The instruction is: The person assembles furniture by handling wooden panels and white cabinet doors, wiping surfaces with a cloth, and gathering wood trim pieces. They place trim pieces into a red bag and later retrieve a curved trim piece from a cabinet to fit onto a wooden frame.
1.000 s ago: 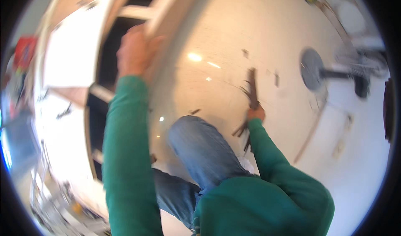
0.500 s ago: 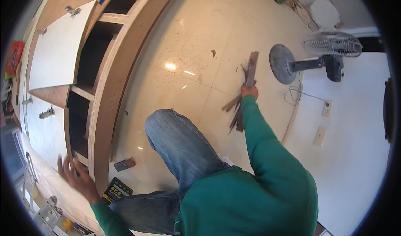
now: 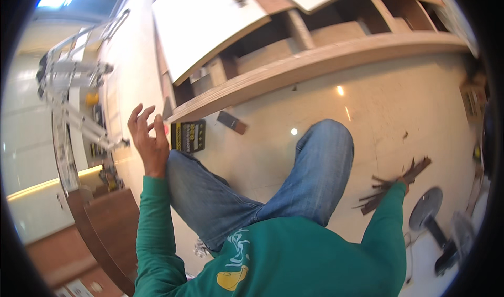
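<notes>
My left hand (image 3: 150, 144) is raised in front of my bent knee, fingers spread, with nothing in it. It is nearest to a black-and-yellow box (image 3: 195, 137) on the floor and the end of a low wooden cabinet frame (image 3: 315, 59). Out to the far right, my right hand (image 3: 403, 183) grips a bundle of dark brown wood strips (image 3: 374, 198). Their ends fan out unevenly on both sides of the fist, low over the pale tiles. My sleeve and the strips partly hide the right fingers.
A small dark block (image 3: 232, 122) lies near the cabinet. White door panels (image 3: 210, 26) lean over its open compartments. An aluminium ladder (image 3: 79, 110) stands at the left, a brown wooden panel (image 3: 113, 223) below it. A standing fan (image 3: 428, 207) is beside my right arm.
The view has swung left, bringing the ladder and brown panel into sight. My right hand keeps hold of the wood strips. My left hand stays raised and empty.
</notes>
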A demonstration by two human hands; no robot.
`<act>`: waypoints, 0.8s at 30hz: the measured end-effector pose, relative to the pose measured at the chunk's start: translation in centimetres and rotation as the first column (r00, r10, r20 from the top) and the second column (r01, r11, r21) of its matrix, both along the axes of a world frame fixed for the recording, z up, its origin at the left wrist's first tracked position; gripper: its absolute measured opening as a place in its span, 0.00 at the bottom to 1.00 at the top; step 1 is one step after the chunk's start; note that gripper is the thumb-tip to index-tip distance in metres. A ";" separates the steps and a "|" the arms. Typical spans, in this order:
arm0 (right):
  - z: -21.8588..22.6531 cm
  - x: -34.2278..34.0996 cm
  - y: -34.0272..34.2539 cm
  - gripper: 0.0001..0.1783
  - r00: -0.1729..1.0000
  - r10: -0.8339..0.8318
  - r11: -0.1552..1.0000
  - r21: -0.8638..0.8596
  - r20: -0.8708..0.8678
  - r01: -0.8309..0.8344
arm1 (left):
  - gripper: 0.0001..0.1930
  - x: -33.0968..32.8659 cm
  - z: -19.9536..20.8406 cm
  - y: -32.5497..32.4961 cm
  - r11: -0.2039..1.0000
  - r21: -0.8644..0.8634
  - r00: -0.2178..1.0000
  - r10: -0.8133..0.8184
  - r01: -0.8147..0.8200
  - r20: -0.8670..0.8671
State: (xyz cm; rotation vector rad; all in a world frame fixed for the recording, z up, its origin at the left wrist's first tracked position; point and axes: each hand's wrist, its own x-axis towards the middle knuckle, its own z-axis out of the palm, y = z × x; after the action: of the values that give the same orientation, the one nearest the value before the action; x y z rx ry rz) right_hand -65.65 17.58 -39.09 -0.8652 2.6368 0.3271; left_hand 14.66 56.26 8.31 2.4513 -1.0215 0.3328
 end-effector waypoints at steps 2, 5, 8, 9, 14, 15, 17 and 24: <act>1.9 1.3 -0.7 0.34 0.998 -0.054 0.998 -0.040 0.035 0.055 | 0.13 0.5 0.3 0.3 0.990 -0.034 0.990 0.138 -0.139 -0.011; 5.3 3.5 -2.0 0.40 0.988 -0.135 0.990 0.053 0.068 0.132 | 0.14 1.1 0.3 1.2 0.970 -0.081 0.971 0.224 -0.231 -0.080; 7.3 6.1 -3.4 0.38 0.995 -0.049 0.989 -0.135 0.085 0.061 | 0.14 1.6 0.3 2.2 0.973 -0.084 0.976 0.212 -0.215 -0.041; 7.8 6.9 -3.8 0.37 0.995 -0.015 0.978 -0.205 0.102 0.036 | 0.14 1.7 0.5 2.4 0.961 -0.058 0.963 0.267 -0.269 -0.034; 10.5 10.7 -3.8 0.33 0.968 0.145 0.896 -0.443 0.205 -0.041 | 0.14 1.0 2.2 2.8 0.930 -0.123 0.935 0.332 -0.347 -0.127; 11.1 11.8 -3.3 0.32 0.956 0.177 0.881 -0.470 0.234 -0.048 | 0.14 0.5 2.6 2.7 0.929 -0.159 0.938 0.314 -0.336 -0.147; 12.8 13.6 -2.3 0.31 0.924 0.249 0.853 -0.518 0.289 -0.067 | 0.14 -0.6 2.9 2.2 0.963 -0.139 0.968 0.215 -0.232 -0.128; 22.1 18.3 6.5 0.25 0.703 0.349 0.894 -0.444 0.620 -0.053 | 0.16 -2.8 -0.9 3.6 0.907 -0.061 0.695 -0.361 0.416 -0.622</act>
State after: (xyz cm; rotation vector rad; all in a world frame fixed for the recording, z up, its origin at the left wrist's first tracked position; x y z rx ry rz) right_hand -47.34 24.10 -16.98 -1.1395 1.9074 -0.4406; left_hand 11.84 59.81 7.41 2.0762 -1.2050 -0.6448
